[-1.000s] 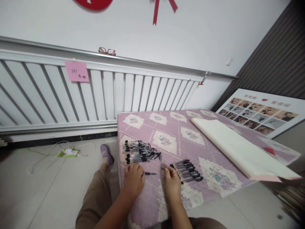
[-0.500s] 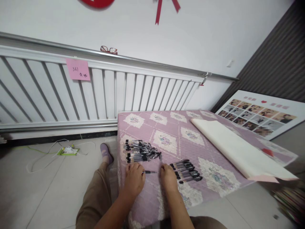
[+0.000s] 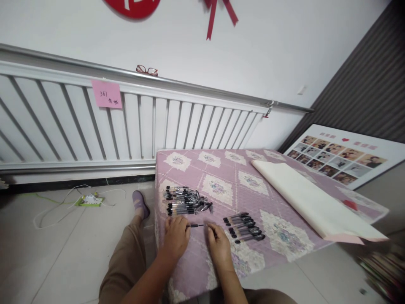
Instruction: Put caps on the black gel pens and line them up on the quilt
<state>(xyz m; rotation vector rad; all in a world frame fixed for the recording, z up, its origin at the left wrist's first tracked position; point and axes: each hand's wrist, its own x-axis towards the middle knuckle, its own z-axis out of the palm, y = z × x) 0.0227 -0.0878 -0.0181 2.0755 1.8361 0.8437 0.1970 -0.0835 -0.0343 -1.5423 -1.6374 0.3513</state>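
My left hand (image 3: pixel 177 234) is closed around the rear of a pen, just above the quilted cover. The pen's dark grip (image 3: pixel 194 226) and a thin point or refill stick out to the right. At that thin end, the fingers of my right hand (image 3: pixel 219 245) are pinched together; whether they hold the tip itself or a small part is too small to tell. Beyond my left hand lies a heap of black capped gel pens (image 3: pixel 186 200). To the right of my right hand, several similar pens (image 3: pixel 245 228) lie side by side in a row.
A purple patterned cover (image 3: pixel 218 169) drapes the bed or table. A rolled cream sheet (image 3: pixel 303 198) lies on its right side. Behind stands a white radiator (image 3: pixel 177 122) with a pink note (image 3: pixel 106 93). Glasses (image 3: pixel 147 70) rest above it. A power strip (image 3: pixel 91 200) sits on the floor.
My right hand has turned slightly, and its fingertips have come in to the pen's thin end. My left hand keeps its hold. The view has shifted a little.
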